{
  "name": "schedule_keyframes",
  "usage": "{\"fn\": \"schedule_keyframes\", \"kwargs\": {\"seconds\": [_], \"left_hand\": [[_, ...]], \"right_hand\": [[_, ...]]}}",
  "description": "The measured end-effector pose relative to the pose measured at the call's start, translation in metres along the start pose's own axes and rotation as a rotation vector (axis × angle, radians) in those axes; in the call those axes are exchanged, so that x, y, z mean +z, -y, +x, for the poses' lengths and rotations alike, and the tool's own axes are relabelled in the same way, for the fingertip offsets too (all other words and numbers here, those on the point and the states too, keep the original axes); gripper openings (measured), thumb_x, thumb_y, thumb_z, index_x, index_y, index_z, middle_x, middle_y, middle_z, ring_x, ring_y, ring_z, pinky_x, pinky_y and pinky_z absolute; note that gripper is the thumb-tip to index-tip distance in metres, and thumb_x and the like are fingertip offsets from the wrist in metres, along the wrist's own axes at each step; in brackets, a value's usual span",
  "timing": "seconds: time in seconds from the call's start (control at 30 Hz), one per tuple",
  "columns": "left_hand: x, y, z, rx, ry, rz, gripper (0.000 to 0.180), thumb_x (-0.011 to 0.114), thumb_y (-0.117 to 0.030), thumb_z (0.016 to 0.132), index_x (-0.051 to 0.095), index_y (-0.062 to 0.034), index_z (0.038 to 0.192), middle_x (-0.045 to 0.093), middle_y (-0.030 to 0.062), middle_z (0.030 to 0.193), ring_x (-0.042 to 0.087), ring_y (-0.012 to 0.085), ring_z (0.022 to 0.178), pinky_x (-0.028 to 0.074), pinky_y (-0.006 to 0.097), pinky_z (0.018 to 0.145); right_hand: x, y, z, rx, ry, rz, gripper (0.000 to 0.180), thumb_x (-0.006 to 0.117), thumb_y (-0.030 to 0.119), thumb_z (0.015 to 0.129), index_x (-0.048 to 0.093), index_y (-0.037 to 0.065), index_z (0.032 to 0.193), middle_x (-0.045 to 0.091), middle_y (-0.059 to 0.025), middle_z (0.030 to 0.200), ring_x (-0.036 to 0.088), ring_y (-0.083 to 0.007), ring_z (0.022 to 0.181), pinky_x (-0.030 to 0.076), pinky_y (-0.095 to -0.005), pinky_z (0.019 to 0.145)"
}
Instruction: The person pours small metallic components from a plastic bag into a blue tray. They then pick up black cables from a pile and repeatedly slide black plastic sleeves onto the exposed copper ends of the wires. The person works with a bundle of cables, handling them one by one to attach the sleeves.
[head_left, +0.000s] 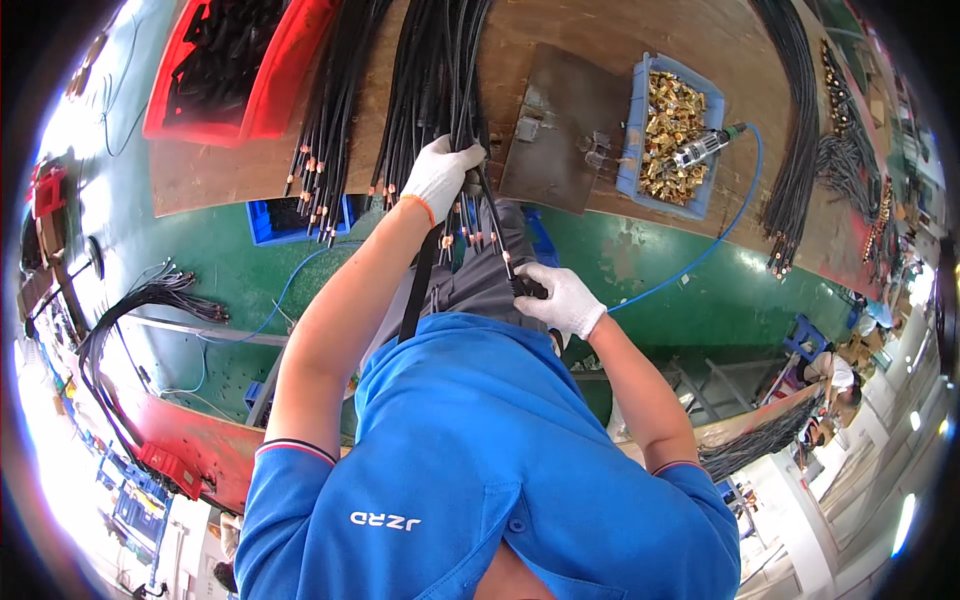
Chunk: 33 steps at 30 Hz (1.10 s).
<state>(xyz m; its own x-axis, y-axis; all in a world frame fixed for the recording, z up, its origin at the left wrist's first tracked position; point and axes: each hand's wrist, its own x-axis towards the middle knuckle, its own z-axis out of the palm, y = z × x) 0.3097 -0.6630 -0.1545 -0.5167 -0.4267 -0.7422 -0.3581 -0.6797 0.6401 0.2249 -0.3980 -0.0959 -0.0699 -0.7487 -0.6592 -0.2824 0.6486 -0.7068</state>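
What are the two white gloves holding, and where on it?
The left hand grips a bunch of black cables near their metal-tipped ends at the bench edge. The right hand pinches the end of one black cable from that bunch.

The white-gloved left hand (440,172) covers part of the bundle of black cables with copper tips (440,70), whose far ends are cut off by the upper edge; the white-gloved right hand (562,298) hides the end of one black cable (497,225); the small brass fittings in the blue plastic tray (640,120) beyond it are too small to tell apart.
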Motion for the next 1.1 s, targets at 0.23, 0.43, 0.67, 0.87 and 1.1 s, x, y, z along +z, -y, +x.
{"fn": "schedule_keyframes", "kwargs": {"seconds": [0.23, 0.43, 0.67, 0.87, 1.1], "left_hand": [[-0.001, 0.000, 0.002, -0.017, 0.040, -0.060, 0.021, 0.079, -0.015, 0.093, 0.068, -0.0041, 0.107, 0.070, 0.0029, 0.085, 0.065, 0.0115, 0.061, 0.057, 0.028, 0.058], [-0.011, -0.003, 0.002, -0.047, 0.046, -0.049, 0.020, 0.081, -0.016, 0.091, 0.069, -0.0046, 0.101, 0.070, 0.0030, 0.081, 0.063, 0.0116, 0.057, 0.055, 0.027, 0.056], [-0.003, -0.008, -0.014, -0.062, 0.024, 0.009, 0.027, 0.074, -0.031, 0.099, 0.068, -0.0048, 0.105, 0.070, 0.0026, 0.083, 0.064, 0.0104, 0.063, 0.054, 0.027, 0.058], [-0.032, -0.010, -0.016, -0.151, 0.056, -0.266, 0.030, 0.057, -0.033, 0.109, 0.068, -0.0061, 0.116, 0.067, 0.0026, 0.088, 0.062, 0.0131, 0.069, 0.052, 0.028, 0.062], [-0.050, -0.001, -0.001, -0.188, 0.178, -0.397, 0.021, 0.059, -0.022, 0.108, 0.068, -0.0046, 0.116, 0.067, 0.0030, 0.089, 0.065, 0.0155, 0.072, 0.057, 0.031, 0.067]], "right_hand": [[0.008, 0.003, 0.004, 0.117, -0.076, 0.513, 0.046, 0.077, 0.021, 0.089, 0.067, -0.001, 0.129, 0.073, -0.0109, 0.101, 0.068, -0.0153, 0.094, 0.055, -0.0321, 0.088], [0.012, 0.012, 0.038, 0.059, 0.023, 0.425, 0.033, 0.072, 0.017, 0.094, 0.070, -0.004, 0.119, 0.071, -0.0032, 0.100, 0.062, -0.0110, 0.091, 0.053, -0.0297, 0.084], [-0.019, 0.043, 0.090, 0.104, -0.094, 0.682, 0.042, 0.071, 0.019, 0.094, 0.069, -0.007, 0.126, 0.075, -0.0097, 0.111, 0.067, -0.0140, 0.102, 0.053, -0.0293, 0.094], [-0.073, 0.067, 0.182, 0.038, -0.383, 0.293, 0.047, 0.075, 0.026, 0.092, 0.069, -0.006, 0.127, 0.075, -0.0143, 0.119, 0.069, -0.0191, 0.105, 0.052, -0.0327, 0.095], [-0.118, 0.060, 0.209, 0.282, -0.078, 1.294, 0.057, 0.056, -0.003, 0.086, 0.048, 0.012, 0.140, 0.066, -0.0109, 0.104, 0.067, -0.0286, 0.086, 0.060, -0.0582, 0.083]]}}
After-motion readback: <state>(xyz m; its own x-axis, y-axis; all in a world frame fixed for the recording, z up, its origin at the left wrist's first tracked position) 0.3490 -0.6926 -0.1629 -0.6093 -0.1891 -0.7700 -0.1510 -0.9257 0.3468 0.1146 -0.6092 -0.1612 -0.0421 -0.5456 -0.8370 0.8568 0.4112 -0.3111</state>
